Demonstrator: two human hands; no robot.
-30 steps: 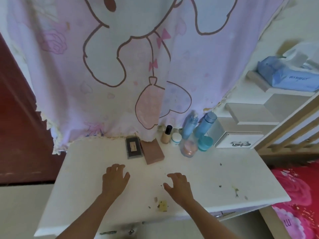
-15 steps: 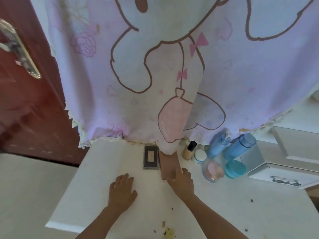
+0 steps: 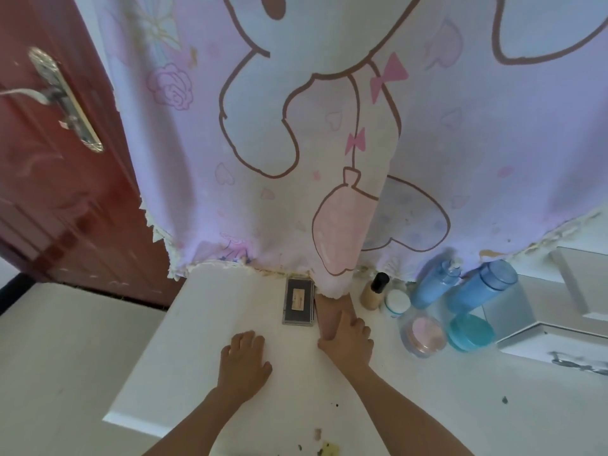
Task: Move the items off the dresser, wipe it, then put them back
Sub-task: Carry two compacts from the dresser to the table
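White surface (image 3: 204,340): black palette (image 3: 297,304), brown case (image 3: 326,309), foundation bottle (image 3: 373,296), white jar (image 3: 397,302), blue bottles (image 3: 434,287), pink-powder jar (image 3: 424,335) and teal jar (image 3: 472,330) are ranged along the back; crumbs (image 3: 330,449) are scattered at the front.

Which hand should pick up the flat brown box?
The right hand: its fingers curl over the near end of the brown box, thumb at its left edge. The left hand rests on the bare dresser, nearer the black case.

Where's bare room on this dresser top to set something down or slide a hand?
Bare: left part of the dresser top, between its left edge, the dark palette and the left hand. Front right, nearer than the jars, is open but crumb-speckled. Crowded: back right, bottles and jars pack against the white box.
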